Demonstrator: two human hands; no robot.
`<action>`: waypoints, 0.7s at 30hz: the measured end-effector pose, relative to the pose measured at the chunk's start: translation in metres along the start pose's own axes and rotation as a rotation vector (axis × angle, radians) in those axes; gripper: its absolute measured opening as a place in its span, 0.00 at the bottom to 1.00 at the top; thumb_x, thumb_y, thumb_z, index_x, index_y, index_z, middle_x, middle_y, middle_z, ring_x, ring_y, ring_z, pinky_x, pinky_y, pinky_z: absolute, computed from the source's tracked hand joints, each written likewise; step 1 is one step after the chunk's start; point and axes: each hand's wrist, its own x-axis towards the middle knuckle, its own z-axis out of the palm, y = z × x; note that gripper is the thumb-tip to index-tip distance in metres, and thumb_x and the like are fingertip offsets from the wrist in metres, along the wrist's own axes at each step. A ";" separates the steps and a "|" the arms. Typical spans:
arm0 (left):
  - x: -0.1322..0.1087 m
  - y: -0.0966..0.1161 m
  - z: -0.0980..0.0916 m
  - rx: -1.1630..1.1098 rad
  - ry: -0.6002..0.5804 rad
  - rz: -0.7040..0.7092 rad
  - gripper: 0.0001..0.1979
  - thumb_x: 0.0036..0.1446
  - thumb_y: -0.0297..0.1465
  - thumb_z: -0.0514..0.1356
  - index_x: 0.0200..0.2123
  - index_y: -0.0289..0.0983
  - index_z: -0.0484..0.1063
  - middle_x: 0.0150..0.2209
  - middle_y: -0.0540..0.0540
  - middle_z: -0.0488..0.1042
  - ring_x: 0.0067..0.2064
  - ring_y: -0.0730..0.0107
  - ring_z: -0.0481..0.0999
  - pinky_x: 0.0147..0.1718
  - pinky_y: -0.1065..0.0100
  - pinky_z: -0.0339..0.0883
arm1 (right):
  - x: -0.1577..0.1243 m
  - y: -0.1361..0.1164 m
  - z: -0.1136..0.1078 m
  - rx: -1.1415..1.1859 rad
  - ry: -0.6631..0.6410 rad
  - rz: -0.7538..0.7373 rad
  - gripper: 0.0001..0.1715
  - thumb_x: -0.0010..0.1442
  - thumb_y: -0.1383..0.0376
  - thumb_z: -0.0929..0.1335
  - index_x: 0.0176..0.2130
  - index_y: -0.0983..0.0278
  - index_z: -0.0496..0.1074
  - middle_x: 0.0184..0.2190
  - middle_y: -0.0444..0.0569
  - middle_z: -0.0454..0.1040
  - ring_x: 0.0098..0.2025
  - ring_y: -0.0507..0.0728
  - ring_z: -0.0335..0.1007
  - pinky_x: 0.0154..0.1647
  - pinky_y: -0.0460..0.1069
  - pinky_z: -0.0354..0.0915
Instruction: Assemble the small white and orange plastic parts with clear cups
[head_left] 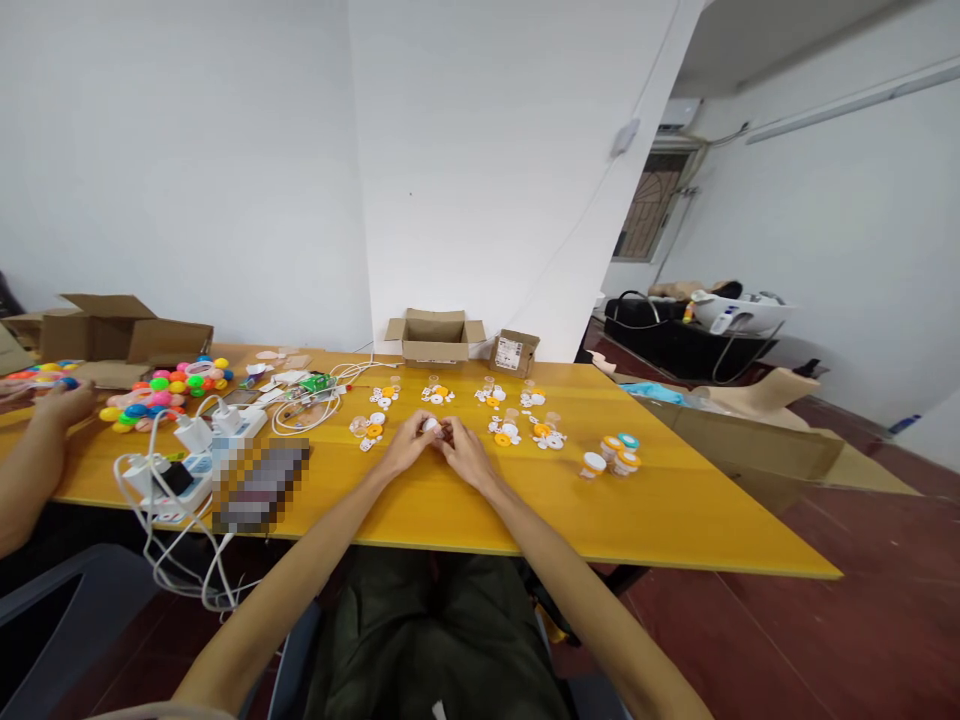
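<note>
Over the middle of the yellow table, my left hand (pixel 407 446) and my right hand (pixel 466 458) meet with fingers curled around a small white round plastic piece (pixel 430 426). Its lower part is hidden by my fingers. Around them lie small groups of white and orange round parts with clear cups; one orange ring (pixel 374 431) lies left of my left hand, another orange ring (pixel 502 439) right of my right hand. Several clear jars with coloured lids stand farther right, among them a white-lidded jar (pixel 593 464) and a teal-lidded jar (pixel 628 442).
An open cardboard box (pixel 435 352) and a smaller box (pixel 514 353) stand against the wall. To the left are a power strip (pixel 202 465) with cables, a blurred-out dark device (pixel 262 487) and colourful balls (pixel 159 384). Another person's hand (pixel 66 405) reaches over balls at far left.
</note>
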 end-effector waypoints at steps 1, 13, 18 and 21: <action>0.000 0.000 0.000 0.005 -0.015 -0.012 0.12 0.57 0.41 0.61 0.38 0.38 0.71 0.35 0.49 0.76 0.38 0.67 0.75 0.41 0.66 0.69 | 0.000 0.003 -0.001 0.054 0.012 -0.002 0.08 0.59 0.65 0.66 0.42 0.59 0.69 0.40 0.50 0.79 0.42 0.59 0.76 0.43 0.54 0.70; -0.001 0.004 0.000 0.123 -0.033 -0.049 0.16 0.64 0.44 0.50 0.34 0.39 0.69 0.30 0.51 0.72 0.32 0.69 0.70 0.35 0.67 0.67 | 0.000 0.016 0.005 0.181 0.065 -0.044 0.09 0.58 0.56 0.68 0.33 0.59 0.71 0.31 0.45 0.76 0.33 0.56 0.70 0.37 0.51 0.66; 0.000 0.005 0.001 0.188 -0.024 -0.027 0.19 0.65 0.44 0.48 0.26 0.39 0.61 0.25 0.52 0.66 0.32 0.68 0.67 0.37 0.66 0.66 | -0.003 0.014 0.002 0.161 0.053 -0.072 0.06 0.57 0.59 0.69 0.34 0.59 0.70 0.31 0.44 0.75 0.34 0.57 0.70 0.38 0.51 0.65; 0.000 0.007 0.002 0.219 -0.007 -0.033 0.19 0.65 0.44 0.48 0.25 0.40 0.60 0.25 0.52 0.66 0.32 0.68 0.67 0.37 0.66 0.65 | -0.005 0.013 0.000 0.157 0.070 -0.111 0.05 0.56 0.62 0.69 0.36 0.58 0.69 0.35 0.45 0.74 0.36 0.58 0.70 0.40 0.52 0.66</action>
